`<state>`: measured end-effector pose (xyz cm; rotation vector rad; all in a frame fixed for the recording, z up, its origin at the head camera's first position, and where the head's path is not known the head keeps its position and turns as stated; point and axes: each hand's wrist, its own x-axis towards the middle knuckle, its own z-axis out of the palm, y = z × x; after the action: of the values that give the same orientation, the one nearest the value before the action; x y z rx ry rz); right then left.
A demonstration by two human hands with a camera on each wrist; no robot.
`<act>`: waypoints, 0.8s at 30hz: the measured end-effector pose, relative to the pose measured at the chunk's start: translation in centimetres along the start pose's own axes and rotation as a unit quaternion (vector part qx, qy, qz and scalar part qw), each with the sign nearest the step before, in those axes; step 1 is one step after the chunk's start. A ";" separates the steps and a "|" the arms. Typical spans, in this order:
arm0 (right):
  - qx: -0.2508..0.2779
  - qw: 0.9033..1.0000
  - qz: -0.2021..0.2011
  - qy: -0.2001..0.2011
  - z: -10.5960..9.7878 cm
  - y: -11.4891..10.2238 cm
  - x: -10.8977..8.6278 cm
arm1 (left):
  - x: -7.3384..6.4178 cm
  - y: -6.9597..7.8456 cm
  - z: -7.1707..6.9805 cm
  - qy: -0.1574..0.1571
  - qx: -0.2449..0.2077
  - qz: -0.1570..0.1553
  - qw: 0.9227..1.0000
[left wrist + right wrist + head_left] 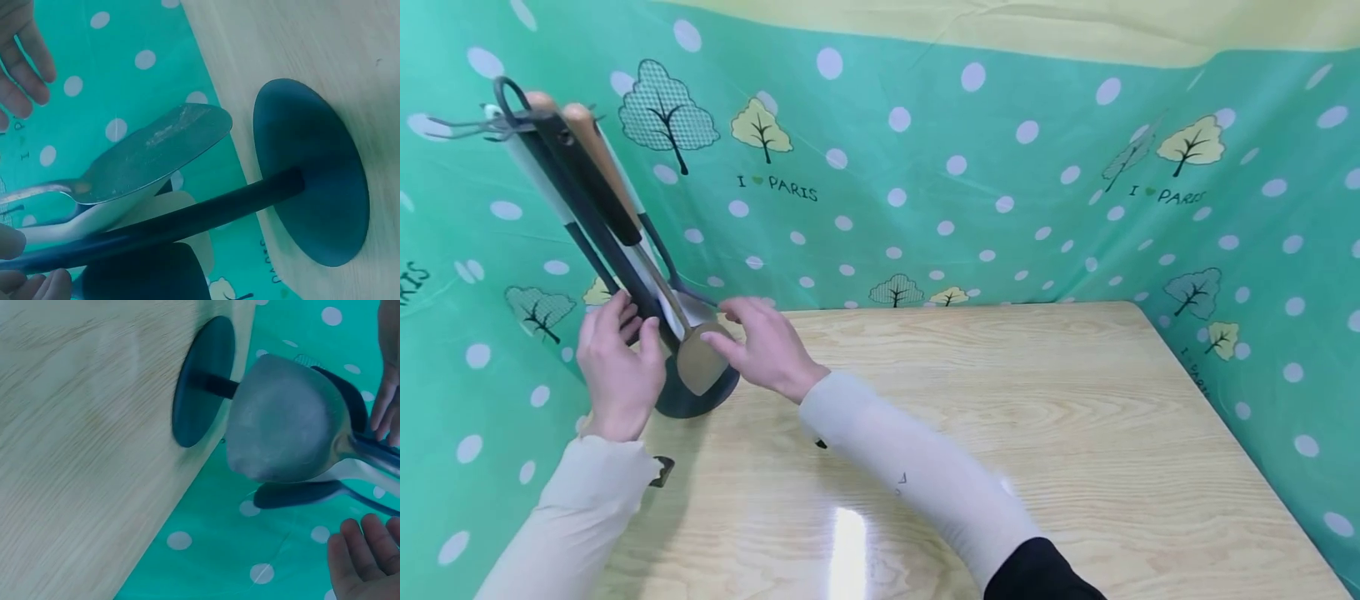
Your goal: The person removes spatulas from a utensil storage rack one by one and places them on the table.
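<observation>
A black upright stand (pixel 693 398) with a round base holds several hanging kitchen utensils at the table's far left. In front hangs a metal turner (pixel 703 362) with a black handle, its wide blade pointing down. My left hand (pixel 622 367) is cupped at the left of the post; in the left wrist view thumb and fingertips lie either side of the post (pixel 244 201), contact unclear. To the right, my right hand (pixel 769 343) has its thumb near the turner's blade, fingers spread and grasping nothing. Behind hang a black spatula (pixel 294 494) and a pale utensil, partly hidden.
The light wood table (pixel 1000 433) extends to the right and toward me. A green dotted cloth (pixel 865 183) rises behind it and along both sides, close behind the utensils. Hooks (pixel 463 127) stick out at the stand's top, beside wooden handle ends (pixel 578 115).
</observation>
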<state>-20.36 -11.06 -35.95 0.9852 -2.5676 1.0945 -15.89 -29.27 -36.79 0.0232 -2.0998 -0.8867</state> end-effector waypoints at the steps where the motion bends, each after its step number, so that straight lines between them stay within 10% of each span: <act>1: 0.002 1.000 0.001 -0.001 0.1 -0.2 0.2 | 0.1 -0.1 0.0 0.003 -0.001 -0.005 1.000; 24: 0.101 0.993 0.056 0.006 3.4 -2.1 3.5 | 1.5 -1.0 1.5 0.026 -0.003 -0.093 0.995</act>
<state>-21.42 -16.31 -35.78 0.8807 -2.5689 1.4079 -18.17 -29.66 -36.95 0.2394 -2.0710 -0.9925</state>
